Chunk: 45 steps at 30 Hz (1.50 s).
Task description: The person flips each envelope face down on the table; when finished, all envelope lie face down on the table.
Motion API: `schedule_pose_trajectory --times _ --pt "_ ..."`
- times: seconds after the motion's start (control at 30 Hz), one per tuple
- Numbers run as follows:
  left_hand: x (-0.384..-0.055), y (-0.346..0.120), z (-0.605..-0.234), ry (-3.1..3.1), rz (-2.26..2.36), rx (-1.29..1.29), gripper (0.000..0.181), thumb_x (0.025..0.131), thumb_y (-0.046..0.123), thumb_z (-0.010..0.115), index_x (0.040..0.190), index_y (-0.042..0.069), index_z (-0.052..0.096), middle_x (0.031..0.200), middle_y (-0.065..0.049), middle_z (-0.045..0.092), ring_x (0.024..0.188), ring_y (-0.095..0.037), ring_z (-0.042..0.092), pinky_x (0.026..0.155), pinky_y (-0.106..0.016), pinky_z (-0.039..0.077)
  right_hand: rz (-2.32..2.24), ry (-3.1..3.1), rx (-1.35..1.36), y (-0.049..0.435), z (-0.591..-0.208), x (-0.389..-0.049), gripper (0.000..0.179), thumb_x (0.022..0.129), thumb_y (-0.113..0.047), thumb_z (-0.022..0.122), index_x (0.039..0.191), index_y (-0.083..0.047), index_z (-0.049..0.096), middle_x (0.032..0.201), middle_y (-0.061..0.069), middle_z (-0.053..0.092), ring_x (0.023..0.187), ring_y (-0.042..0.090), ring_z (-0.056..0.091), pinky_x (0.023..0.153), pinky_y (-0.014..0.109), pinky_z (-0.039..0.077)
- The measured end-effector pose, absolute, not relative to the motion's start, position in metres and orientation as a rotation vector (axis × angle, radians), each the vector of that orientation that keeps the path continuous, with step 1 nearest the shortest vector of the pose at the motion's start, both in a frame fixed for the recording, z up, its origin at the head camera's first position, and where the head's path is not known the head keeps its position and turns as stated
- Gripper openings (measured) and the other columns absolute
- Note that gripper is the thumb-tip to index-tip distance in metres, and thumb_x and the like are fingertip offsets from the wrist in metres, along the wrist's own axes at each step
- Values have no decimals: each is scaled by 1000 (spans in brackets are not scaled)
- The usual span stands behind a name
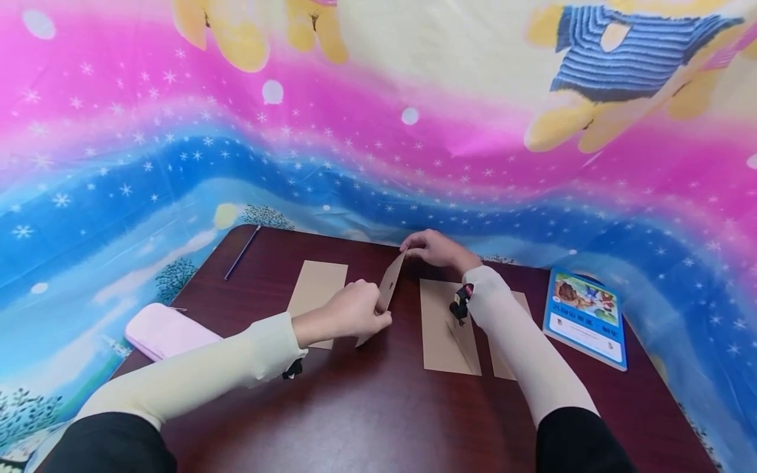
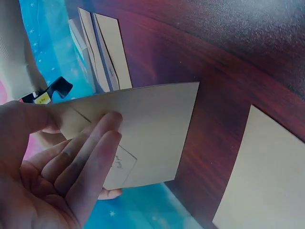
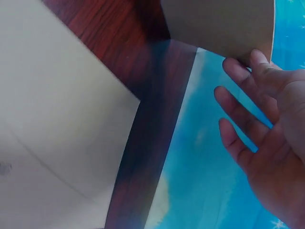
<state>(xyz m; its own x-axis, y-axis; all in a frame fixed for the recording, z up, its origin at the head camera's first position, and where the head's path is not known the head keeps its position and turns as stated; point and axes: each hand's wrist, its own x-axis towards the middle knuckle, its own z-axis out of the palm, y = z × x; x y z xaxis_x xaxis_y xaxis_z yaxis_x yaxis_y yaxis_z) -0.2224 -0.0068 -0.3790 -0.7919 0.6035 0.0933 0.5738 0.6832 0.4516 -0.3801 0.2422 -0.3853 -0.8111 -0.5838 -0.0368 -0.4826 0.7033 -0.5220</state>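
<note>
A tan kraft-paper envelope is held tilted up on edge above the middle of the table. My left hand grips its near end; in the left wrist view, flap lines and small handwriting show on its face. My right hand pinches the far corner between thumb and index finger, the other fingers spread apart from it. To the left lies another tan envelope, partly behind my left hand. On the right, a third envelope lies with its flap line showing, near a further tan piece partly hidden by my right forearm.
A pink pencil case sits at the table's left edge, and a dark pencil lies at the back left. A blue picture-covered book is at the right. Printed cloth hangs behind the dark wooden table.
</note>
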Motion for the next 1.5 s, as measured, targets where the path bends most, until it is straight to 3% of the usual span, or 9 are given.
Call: schedule_pose_trajectory --times 0.2,0.47,0.63,0.77,0.97,1.1,1.23,1.4,1.5 --pt "-221 -9 -380 2854 763 1023 54 88 19 66 45 24 34 46 16 19 48 -2 24 47 -22 19 -821 2673 -786 237 -399 -378 24 105 -6 56 125 -5 68 120 17 72 108 30 69 97 45 54" --pt "-221 -12 -381 2836 778 1007 53 88 18 66 46 24 35 46 15 21 47 -1 23 47 -21 20 -832 2619 -623 224 -430 -380 31 106 -4 50 131 -5 68 141 15 62 138 32 53 113 48 44" --pt "-222 -14 -380 2836 792 1019 52 88 15 65 46 24 37 46 14 22 46 -1 23 47 -21 20 -819 2630 -609 217 -439 -383 30 106 -4 50 128 -6 69 135 15 65 129 31 57 109 46 45" --pt "-222 -17 -379 2869 788 1045 49 88 14 63 46 25 39 45 15 23 46 0 22 47 -21 18 -809 2632 -620 219 -440 -385 25 106 -14 56 126 -8 70 129 11 68 124 28 60 109 45 46" --pt "-222 -29 -378 2844 900 1043 42 90 13 63 50 22 51 45 14 29 43 0 24 47 -20 19 -809 2638 -590 231 -430 -386 19 104 -25 61 115 -12 69 115 9 68 104 25 61 95 40 47" --pt "-221 -35 -379 2794 971 1004 35 94 13 61 59 16 65 42 13 46 39 2 42 47 -19 31 -845 2604 -586 240 -421 -385 23 105 -24 60 119 -9 70 118 13 70 110 29 69 101 43 52" --pt "-220 -40 -379 2746 1040 955 26 97 13 62 74 11 76 48 5 63 44 -7 63 55 -19 44 -896 2587 -596 248 -412 -386 24 104 -22 61 120 -6 70 118 16 72 109 33 71 103 48 53" --pt "-221 -44 -379 2785 1020 955 32 97 16 65 65 14 68 47 11 49 45 -2 44 51 -19 31 -989 2586 -575 253 -399 -390 23 101 -22 66 115 -4 69 107 15 75 99 31 73 95 50 56" --pt "-222 -46 -381 2761 1043 948 32 97 15 66 65 12 67 49 12 52 45 0 42 50 -19 32 -1043 2579 -533 256 -393 -391 24 100 -23 68 113 -3 68 105 18 74 97 35 73 91 50 57"
